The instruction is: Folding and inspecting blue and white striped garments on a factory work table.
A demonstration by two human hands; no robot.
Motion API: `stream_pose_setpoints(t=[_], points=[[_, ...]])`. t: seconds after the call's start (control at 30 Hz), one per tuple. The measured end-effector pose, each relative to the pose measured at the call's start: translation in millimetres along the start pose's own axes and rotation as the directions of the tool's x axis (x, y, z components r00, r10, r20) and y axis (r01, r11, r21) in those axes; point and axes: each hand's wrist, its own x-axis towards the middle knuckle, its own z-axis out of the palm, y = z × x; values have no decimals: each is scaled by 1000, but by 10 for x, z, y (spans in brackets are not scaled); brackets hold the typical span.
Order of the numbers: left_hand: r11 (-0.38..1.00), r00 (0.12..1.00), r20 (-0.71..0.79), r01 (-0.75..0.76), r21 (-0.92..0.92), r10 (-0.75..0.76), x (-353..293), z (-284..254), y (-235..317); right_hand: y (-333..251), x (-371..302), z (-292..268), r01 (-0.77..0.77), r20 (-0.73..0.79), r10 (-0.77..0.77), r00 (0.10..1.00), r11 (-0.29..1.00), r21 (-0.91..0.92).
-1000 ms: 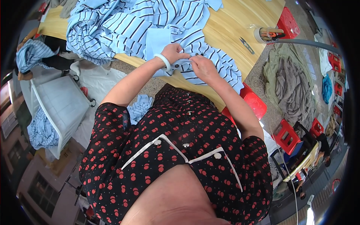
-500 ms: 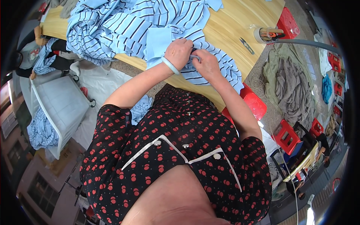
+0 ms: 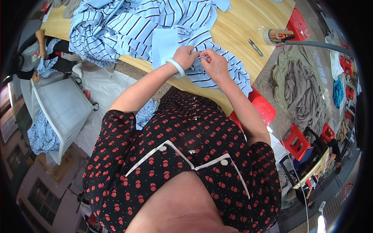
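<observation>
Light blue garment fabric with dark and white stripes [image 3: 237, 72] lies over the near edge of the table. My left hand [image 3: 185, 58], with a pale bangle at its wrist, pinches a bit of this fabric. Close beside it on the right, my right hand [image 3: 215, 66] grips the same fabric between thumb and forefinger, its fingers curled. Between the two hands a small fold or edge is raised; its details are too small to make out. A plain light blue panel [image 3: 163, 44] lies flat just left of my left hand. Thread snips [image 3: 255, 47] rest apart on the table's right side.
A large heap of striped fabric [image 3: 116, 29] covers the wooden table [image 3: 237, 23]. At its right edge stands a clear tub of tools [image 3: 278, 36], near a red stool [image 3: 298, 25]. Grey cloth [image 3: 305, 89] lies piled at right. A white cart [image 3: 64, 110] and another person [image 3: 40, 58] are at left.
My left hand has turned and its fingers have shifted slightly at the fabric, with the bangle tilting. My right hand has stayed nearly in place. The other person's hands at left have moved.
</observation>
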Motion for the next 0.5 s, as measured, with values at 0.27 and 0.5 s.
stream_pose_setpoints(t=[0.27,0.5], points=[[948,983,112,-171,268,146,-31,-52,75,35,-46,0,309,-5,-316,949,929,-203],[922,987,112,-150,357,117,-156,33,172,40,-19,13,383,38,-390,920,874,-298]])
